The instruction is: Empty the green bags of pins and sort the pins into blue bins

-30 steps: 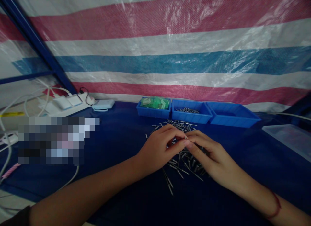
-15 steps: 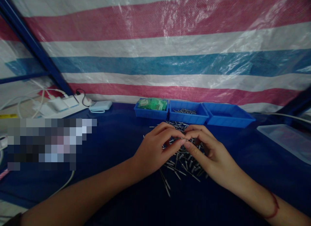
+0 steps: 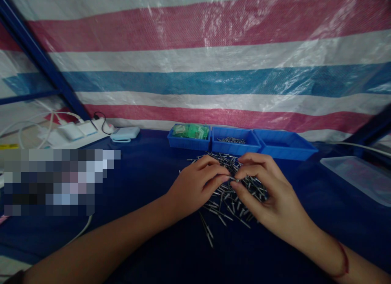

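Note:
My left hand (image 3: 200, 182) is closed, with a small silver blind rivet (image 3: 232, 178) pinched between thumb and forefinger; the rivet points to the right. Close by on the right, my right hand (image 3: 271, 190) has its thumb and fingers parted around the rivet's free end. Whether those fingertips touch it is hard to make out. Beneath both hands spreads a loose pile of blind rivets (image 3: 224, 215) on the dark blue table (image 3: 146, 166); the hands hide part of it.
Behind the pile stand three blue bins: one with green packets (image 3: 189, 143), one with rivets (image 3: 233, 147), and a right-hand bin (image 3: 285, 149). A clear plastic lid or tray (image 3: 357, 178) lies right. A power strip (image 3: 82, 133) and light-blue device (image 3: 124, 134) sit left.
My right thumb and fingers have spread from a pinch against my left fingertips, and the hand has shifted slightly right. The rivet now shows between the hands. My left hand keeps its pinch.

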`<state>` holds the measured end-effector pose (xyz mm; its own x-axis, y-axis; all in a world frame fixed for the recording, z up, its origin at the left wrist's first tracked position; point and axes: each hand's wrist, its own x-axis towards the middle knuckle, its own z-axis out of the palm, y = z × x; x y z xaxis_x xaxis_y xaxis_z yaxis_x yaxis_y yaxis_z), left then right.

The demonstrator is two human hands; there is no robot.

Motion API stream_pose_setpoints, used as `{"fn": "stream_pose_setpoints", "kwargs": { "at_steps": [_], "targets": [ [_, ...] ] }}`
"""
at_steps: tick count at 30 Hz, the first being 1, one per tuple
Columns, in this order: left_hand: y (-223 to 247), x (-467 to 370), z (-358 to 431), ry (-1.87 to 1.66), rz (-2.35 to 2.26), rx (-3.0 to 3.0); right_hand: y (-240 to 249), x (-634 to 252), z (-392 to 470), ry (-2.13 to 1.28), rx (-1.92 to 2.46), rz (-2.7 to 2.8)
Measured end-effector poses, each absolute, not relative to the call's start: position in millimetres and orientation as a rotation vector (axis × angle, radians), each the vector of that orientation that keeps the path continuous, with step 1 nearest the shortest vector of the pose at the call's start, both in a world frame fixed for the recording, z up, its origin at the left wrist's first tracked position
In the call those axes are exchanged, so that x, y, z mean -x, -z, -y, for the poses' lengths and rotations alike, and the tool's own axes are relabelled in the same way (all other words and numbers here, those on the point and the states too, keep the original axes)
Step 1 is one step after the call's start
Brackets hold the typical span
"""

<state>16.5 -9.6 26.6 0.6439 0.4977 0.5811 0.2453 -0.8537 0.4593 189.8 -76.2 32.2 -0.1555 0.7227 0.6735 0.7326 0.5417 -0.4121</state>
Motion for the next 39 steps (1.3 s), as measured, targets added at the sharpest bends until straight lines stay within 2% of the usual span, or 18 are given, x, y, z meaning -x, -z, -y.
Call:
{"fn": "stream_pose_setpoints", "kwargs": {
  "at_steps": [5, 8, 11, 17, 26, 39],
  "targets": [
    [-27.9, -16.6, 7.7, -0.823, -0.655, -2.526, -39.3, -196.5, 68.6, 0.389, 1.169, 2.107],
    [-29.5, -13.4, 0.1, -0.908, -0.753, -2.483, -48.5, -204.4, 46.5, 0.548, 1.261, 2.021],
    [-30.0, -6.8, -13.2, -0.989, -0.836, -2.485, -55.5, -215.9, 10.7, 0.571, 1.389, 1.869],
    [-20.5, 6.4, -41.5, -0.854, -0.986, -2.56, -45.7, -227.4, -33.9, 0.482, 1.632, 1.844],
    [-15.5, 6.5, -47.7, -0.738, -0.883, -2.645, -30.8, -198.1, 42.9, -0.062, 1.315, 2.287],
    [-27.9, 4.1, -15.0, -0.482, -0.503, -2.843, -19.1, -206.7, 53.9, -0.099, 1.326, 2.553]
  ]
}}
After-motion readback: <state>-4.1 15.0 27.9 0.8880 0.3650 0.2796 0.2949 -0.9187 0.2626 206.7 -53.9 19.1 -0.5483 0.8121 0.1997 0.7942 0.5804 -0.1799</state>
